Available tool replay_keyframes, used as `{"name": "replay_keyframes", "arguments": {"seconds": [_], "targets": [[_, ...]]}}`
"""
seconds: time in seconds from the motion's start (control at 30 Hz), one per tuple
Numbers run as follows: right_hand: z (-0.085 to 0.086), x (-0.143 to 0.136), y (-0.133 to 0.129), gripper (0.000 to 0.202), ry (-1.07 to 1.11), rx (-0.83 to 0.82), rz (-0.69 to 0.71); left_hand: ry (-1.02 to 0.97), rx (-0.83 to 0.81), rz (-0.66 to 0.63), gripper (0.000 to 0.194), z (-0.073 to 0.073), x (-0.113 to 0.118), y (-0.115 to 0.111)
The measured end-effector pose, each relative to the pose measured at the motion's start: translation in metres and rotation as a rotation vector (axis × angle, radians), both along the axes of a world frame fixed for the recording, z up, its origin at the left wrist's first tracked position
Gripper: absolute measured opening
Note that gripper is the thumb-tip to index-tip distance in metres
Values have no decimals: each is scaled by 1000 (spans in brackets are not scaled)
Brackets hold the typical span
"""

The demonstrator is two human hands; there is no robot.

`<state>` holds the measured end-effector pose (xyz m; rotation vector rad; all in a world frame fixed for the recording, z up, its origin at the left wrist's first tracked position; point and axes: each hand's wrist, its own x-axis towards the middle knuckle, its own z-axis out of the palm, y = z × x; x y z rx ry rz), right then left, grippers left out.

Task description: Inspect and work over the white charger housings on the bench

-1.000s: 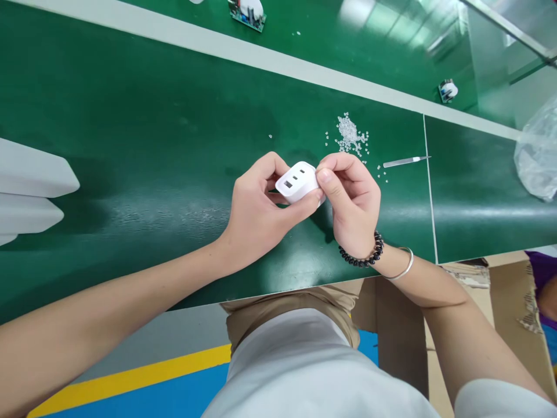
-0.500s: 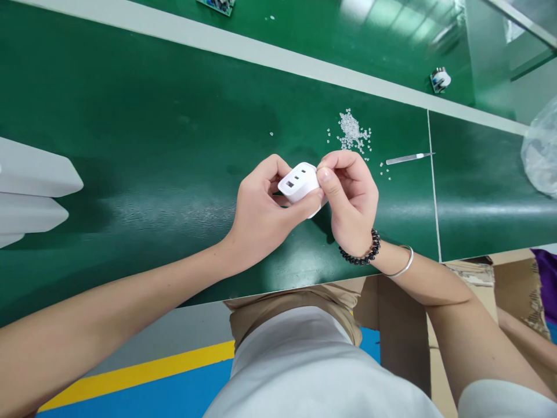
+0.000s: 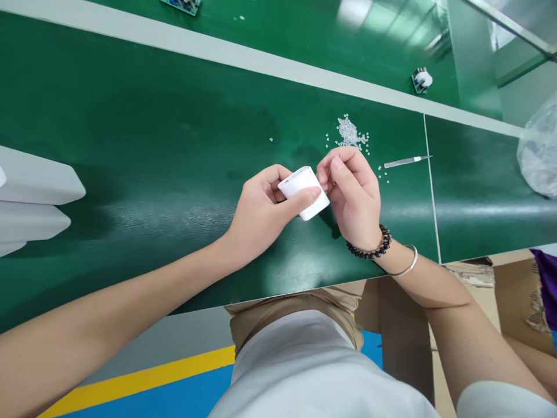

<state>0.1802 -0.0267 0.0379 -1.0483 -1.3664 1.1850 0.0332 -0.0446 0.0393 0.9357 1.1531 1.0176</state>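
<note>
One white casing point(image 3: 299, 180), left fingers point(image 3: 298, 202) gripping, right fingers point(image 3: 344, 174) curled

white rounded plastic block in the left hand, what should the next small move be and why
Probably tilt the white rounded plastic block with the left hand so its far end shows more: that end appears steeply foreshortened, its dark openings barely showing, and the right hand is close by.

A yellow stripe point(image 3: 152, 373) borders the blue floor point(image 3: 174, 396).
</note>
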Motion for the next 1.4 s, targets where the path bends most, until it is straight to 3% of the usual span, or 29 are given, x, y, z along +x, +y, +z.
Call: {"name": "replay_keyframes", "arguments": {"seconds": [0.2, 0.3, 0.5, 0.93, 1.2, 1.4], "targets": [[4, 43, 36, 26, -334, 110, 119, -95, 97, 156, 20, -12, -21, 23], [1, 63, 47, 19, -531, 185, 138, -131, 102, 218, 28, -18, -29, 36], [-8, 61, 49, 7, -794, 292, 305, -58, 161, 151, 26, -22, -28, 37], [-15, 49, 36, 11, -801, 297, 166, 38, 198, 114, 32, -22, -29, 34], [-10, 54, 41, 10, -797, 323, 310, 19, 192, 98, 32, -21, -28, 34], [-9, 58, 42, 12, -722, 304, 273, 22, 180, 103, 32, -21, -28, 34]]}}
